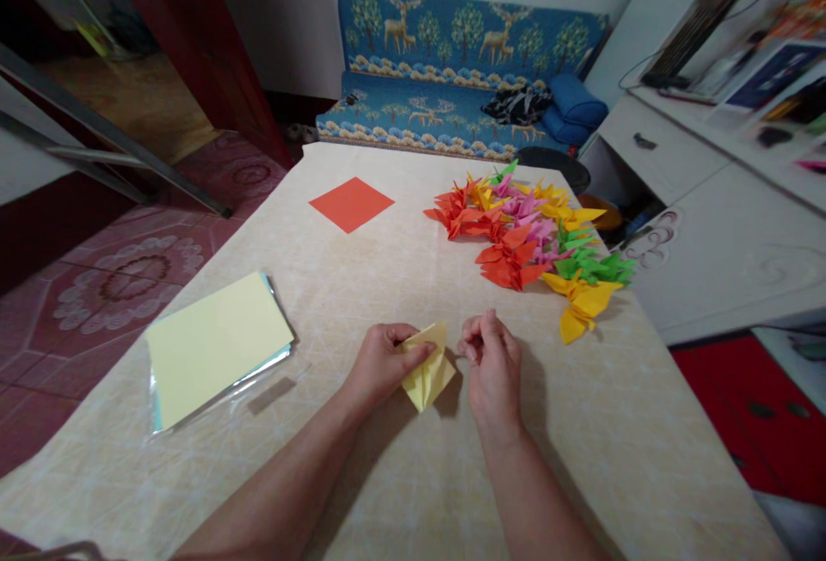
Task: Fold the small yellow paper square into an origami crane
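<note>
Pale yellow folded paper (426, 376), with creases and a pointed lower corner, is pinched between the thumb and fingers of my left hand (385, 363). It is held just above the table. To its right, a small gap away, is my right hand (494, 367), its fingers curled in and the thumb pressed against them; nothing shows in it. Beyond my hands lies a pile of folded paper cranes (509, 255) in red, orange, pink and green. The nearest is a yellow-orange paper crane (581, 303).
A cloth-covered table (361, 277) carries a flat red paper square (352, 204) at the back. On the left lies a stack of pale yellow paper (219, 350) on clear wrapping. Behind stands a blue patterned sofa (439, 109), and a white cabinet (729, 217) is at right.
</note>
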A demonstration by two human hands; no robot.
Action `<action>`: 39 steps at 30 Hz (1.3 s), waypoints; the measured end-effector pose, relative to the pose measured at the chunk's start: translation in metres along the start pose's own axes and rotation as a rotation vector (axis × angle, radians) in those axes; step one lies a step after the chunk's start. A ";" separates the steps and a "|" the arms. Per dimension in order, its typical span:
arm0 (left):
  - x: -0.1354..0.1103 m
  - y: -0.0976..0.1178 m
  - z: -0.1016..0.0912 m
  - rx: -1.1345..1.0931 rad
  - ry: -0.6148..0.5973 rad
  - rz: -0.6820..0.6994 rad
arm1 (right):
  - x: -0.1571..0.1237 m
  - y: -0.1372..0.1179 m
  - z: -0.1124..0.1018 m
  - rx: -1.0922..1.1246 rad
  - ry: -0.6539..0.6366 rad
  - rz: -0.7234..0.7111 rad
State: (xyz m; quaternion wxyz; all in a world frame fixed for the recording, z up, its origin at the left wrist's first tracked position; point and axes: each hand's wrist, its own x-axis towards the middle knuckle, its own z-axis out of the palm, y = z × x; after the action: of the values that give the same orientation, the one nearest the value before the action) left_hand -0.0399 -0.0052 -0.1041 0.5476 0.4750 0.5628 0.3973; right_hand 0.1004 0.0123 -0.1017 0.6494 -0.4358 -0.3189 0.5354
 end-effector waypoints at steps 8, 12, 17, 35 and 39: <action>0.007 -0.003 -0.008 -0.224 0.435 0.102 | -0.007 0.005 0.002 -0.171 -0.149 0.061; 0.007 -0.003 -0.008 -0.239 0.511 0.156 | -0.011 0.004 0.004 -0.277 -0.244 0.071; 0.008 -0.001 -0.006 -0.249 0.501 0.183 | -0.015 0.005 0.008 -0.430 -0.310 0.016; 0.010 -0.003 0.000 -0.281 0.544 0.233 | -0.024 0.018 0.011 -0.723 -0.326 -0.243; 0.011 -0.005 0.000 -0.322 0.520 0.180 | -0.025 0.017 0.011 -0.787 -0.318 -0.344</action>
State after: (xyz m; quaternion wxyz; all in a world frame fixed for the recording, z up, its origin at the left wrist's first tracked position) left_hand -0.0395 0.0041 -0.1120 0.4162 0.3125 0.5695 0.6362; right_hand 0.0781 -0.0084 -0.1116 0.4568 -0.5026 -0.6614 0.3181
